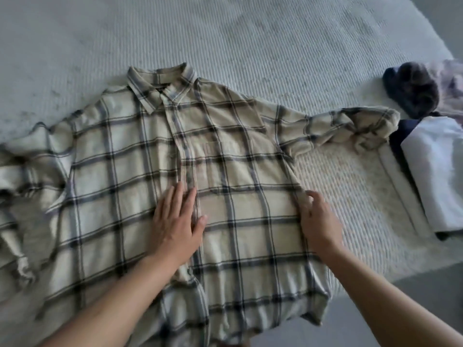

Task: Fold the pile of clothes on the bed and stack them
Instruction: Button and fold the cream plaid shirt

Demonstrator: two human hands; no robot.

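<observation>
A beige plaid button shirt (120,171) lies front up and spread out on the bed, collar at the far side, both sleeves out to the sides. My left hand (175,221) presses flat on the shirt's middle along the button placket, fingers straight. My right hand (318,221) sits at the shirt's right side seam, fingers curled over the fabric edge there. At the right edge lies a stack of folded clothes (441,166), white on top with dark blue beneath.
The bed has a pale ribbed cover (250,33). A crumpled dark and purplish pile of clothes (421,88) lies at the far right. The shirt's hem hangs over the bed's near edge, with grey floor (426,284) below right.
</observation>
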